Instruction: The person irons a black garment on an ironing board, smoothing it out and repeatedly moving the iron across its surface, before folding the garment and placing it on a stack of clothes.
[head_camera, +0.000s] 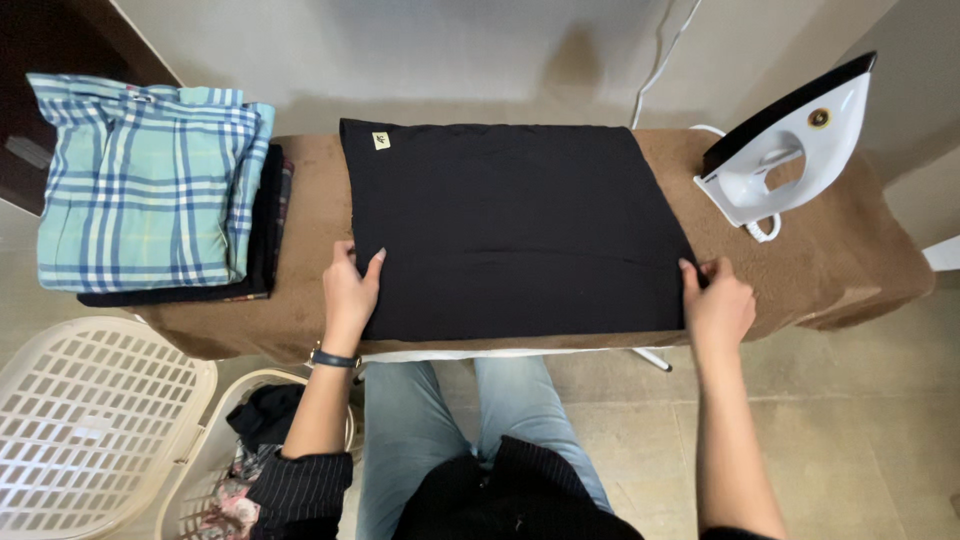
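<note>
At nine o'clock, a folded blue-and-white plaid shirt (145, 180) tops a dark stack on the brown padded ironing board (850, 260). Your left hand (350, 290) pinches the near-left edge of the flat black folded cloth (510, 225) at centre; your right hand (718, 305) grips its near-right corner, fingers closed. At two o'clock, the white upright iron (790, 150) stands apart.

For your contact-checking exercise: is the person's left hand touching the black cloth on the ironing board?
Touching. The head view shows the left hand with its fingers resting on the left edge of the black cloth.
</note>
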